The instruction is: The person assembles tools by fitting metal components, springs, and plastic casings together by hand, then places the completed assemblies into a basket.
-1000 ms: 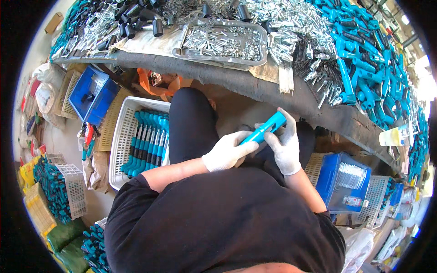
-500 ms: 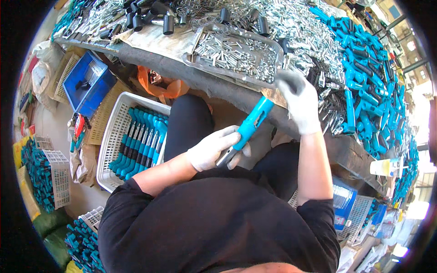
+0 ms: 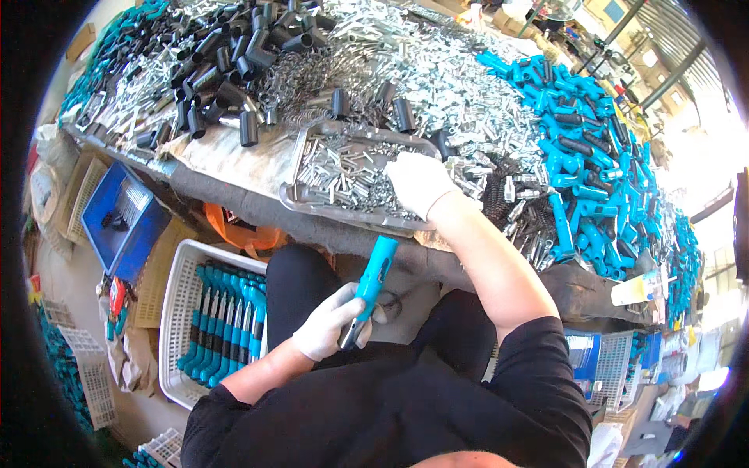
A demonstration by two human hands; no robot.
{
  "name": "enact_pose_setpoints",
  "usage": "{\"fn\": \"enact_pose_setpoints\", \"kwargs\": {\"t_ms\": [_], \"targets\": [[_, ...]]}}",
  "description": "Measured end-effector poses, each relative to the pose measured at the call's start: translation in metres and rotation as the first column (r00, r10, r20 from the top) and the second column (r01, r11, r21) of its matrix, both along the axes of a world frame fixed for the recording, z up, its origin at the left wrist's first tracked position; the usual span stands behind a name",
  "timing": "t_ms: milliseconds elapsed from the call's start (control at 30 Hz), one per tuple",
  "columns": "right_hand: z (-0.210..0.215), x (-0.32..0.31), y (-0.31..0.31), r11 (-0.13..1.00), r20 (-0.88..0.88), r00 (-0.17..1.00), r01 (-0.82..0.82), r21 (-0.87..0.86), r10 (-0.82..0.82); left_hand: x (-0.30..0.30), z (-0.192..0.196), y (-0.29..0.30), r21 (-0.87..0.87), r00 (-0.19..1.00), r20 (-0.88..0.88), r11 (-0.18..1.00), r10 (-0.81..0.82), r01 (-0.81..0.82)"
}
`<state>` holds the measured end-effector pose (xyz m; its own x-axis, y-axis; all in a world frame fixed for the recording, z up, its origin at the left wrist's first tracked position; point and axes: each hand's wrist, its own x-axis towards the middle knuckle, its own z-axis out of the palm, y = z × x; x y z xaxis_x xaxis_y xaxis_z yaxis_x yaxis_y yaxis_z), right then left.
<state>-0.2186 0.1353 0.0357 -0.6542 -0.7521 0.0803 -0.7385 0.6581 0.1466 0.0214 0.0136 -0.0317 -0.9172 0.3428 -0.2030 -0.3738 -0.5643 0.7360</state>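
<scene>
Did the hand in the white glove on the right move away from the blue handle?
Yes. The right hand in a white glove left the blue plastic handle and went up onto the metal tray of small silver parts on the table.

I counted two gloved hands of mine: the left hand (image 3: 331, 324) gripping one teal handle (image 3: 373, 279), the right hand (image 3: 420, 181) down in one metal tray (image 3: 312, 204). One white basket (image 3: 181, 308) sat by my left knee with roughly nine teal-handled tools (image 3: 226, 320) laid side by side. One blue bin (image 3: 125, 222) stood left of it. Small metal pins (image 3: 343, 170) in the tray were too many to count; likewise the black tubes (image 3: 234, 70) and the teal handles heaped (image 3: 593, 156) at the bench's right end.
</scene>
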Motion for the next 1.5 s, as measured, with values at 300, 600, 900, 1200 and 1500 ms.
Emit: {"fn": "enact_pose_setpoints", "kwargs": {"t_ms": [300, 600, 900, 1200, 1500], "targets": [[0.006, -0.001, 0.007, 1.000, -0.029, 1.000, -0.003, 0.006, 0.003, 0.008, 0.008, 0.000, -0.040, 0.998, -0.007, 0.997, 0.070, -0.070], [0.022, 0.027, 0.035, 0.823, 0.314, 0.949, 0.205, -0.529, -0.035, 0.012, 0.021, 0.014, -0.074, 0.990, -0.003, 0.987, 0.140, -0.140], [0.010, 0.157, 0.072, 0.487, 0.643, 0.699, 0.463, -0.741, 0.314, 0.016, 0.037, 0.034, -0.281, 0.967, -0.147, 0.928, 0.211, -0.245], [-0.006, 0.178, 0.089, 0.546, 0.227, 0.926, 0.027, -0.837, 0.302, 0.029, 0.037, 0.052, -0.319, 0.964, -0.190, 0.917, 0.187, -0.241], [-0.028, 0.191, 0.105, 0.186, 0.708, 0.474, 0.747, -0.638, 0.523, 0.031, 0.038, 0.060, -0.728, 0.878, -0.476, 0.540, 0.043, -0.422]]}}
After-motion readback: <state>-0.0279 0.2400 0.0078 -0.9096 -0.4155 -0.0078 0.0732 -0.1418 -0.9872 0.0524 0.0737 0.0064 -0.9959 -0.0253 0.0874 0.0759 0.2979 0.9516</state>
